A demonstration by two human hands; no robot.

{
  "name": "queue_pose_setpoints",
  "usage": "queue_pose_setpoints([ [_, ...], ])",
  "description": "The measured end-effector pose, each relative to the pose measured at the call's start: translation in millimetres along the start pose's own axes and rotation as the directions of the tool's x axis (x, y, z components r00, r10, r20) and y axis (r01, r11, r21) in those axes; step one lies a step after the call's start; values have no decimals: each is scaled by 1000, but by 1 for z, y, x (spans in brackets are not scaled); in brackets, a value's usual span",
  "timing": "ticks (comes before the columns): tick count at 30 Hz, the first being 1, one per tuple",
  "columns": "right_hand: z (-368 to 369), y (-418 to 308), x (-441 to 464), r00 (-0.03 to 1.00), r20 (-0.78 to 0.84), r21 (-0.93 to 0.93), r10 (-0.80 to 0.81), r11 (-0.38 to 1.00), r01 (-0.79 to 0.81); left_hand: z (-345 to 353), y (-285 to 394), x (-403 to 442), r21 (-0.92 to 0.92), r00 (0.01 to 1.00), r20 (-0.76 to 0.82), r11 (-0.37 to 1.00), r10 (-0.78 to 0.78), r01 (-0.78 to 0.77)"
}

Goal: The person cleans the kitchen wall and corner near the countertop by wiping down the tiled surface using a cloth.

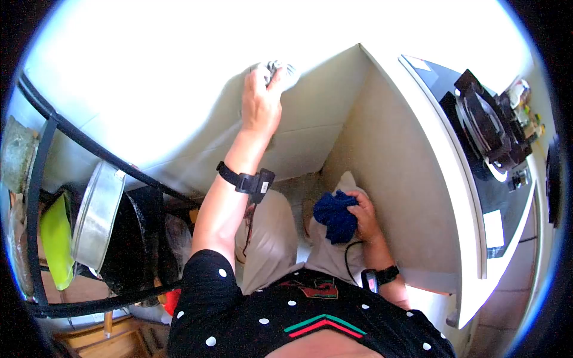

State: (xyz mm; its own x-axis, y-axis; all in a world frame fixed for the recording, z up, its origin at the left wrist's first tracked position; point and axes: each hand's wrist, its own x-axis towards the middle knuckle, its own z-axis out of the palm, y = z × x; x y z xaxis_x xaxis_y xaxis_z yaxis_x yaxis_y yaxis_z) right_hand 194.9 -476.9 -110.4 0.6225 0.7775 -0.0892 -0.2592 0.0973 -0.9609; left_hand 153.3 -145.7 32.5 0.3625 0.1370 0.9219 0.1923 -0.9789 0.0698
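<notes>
My left hand (261,106) is stretched out to the bright white wall (173,65), its fingers closed round a crumpled grey-and-white scrubber (283,73). The scrubber is at the wall's surface; glare hides whether it touches. Lower down, near my knees, my right hand (365,216) grips a bunched dark blue cloth (335,216) between thumb and fingers. That cloth hangs over my light trousers, close to the side panel of the counter.
On my left, a black rack (89,146) holds a metal pan (98,218) and a green item (57,241). To the right rises a pale counter panel (397,173), with a black gas stove (486,128) on top.
</notes>
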Motion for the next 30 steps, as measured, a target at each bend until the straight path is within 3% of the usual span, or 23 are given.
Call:
queue_pose_setpoints([
  [2, -2, 1, 2, 1000, 4, -17, 4, 1000, -3, 3, -2, 13, -17, 992, -129, 1000, -5, 3],
  [8, 1, -1, 2, 998, -16, -74, -55, 996, 54, 2, 1, -6, -7, 999, -22, 1000, -30, 29],
  [10, 0, 4, 4, 999, -4, 26, -45, 999, 45, 4, -2, -7, -9, 1000, -24, 1000, -8, 8],
  [12, -1, 0, 4, 1000, 11, 28, -28, 999, 28, 8, -6, 0, -25, 989, -139, 998, -56, 53],
  [14, 2, -7, 3, 1000, 22, 31, -8, 999, 7, 1, -5, 12, -38, 985, -156, 996, -80, 74],
  [17, 5, -8, 5, 999, 12, -11, -50, 999, 50, -6, 0, 7, -2, 997, -5, 997, -76, 76],
  [18, 5, -6, 5, 1000, -2, 38, -25, 999, 25, 5, -5, -13, -28, 1000, 16, 999, 16, -16],
  [22, 5, -5, 4, 1000, 0, 118, -17, 993, 17, 2, -16, -16, -100, 998, 56, 995, -22, 27],
  [24, 3, -5, 3, 1000, 5, 95, -13, 995, 12, -4, -21, 1, -41, 979, -157, 991, -130, 125],
  [26, 1, -7, 4, 1000, 15, 66, -3, 998, 2, -15, -22, 27, -25, 971, -225, 997, -83, 79],
  [28, 3, -8, 6, 1000, 3, 38, -14, 999, 14, -9, -16, 38, -27, 978, -194, 997, -81, 77],
  [29, 2, -5, 8, 1000, 6, 38, -12, 999, 12, 1, -17, 36, -170, 976, -135, 974, -172, 149],
  [30, 0, -1, 10, 1000, 6, 45, -30, 999, 30, 10, -13, 29, -138, 982, -133, 984, -131, 113],
])
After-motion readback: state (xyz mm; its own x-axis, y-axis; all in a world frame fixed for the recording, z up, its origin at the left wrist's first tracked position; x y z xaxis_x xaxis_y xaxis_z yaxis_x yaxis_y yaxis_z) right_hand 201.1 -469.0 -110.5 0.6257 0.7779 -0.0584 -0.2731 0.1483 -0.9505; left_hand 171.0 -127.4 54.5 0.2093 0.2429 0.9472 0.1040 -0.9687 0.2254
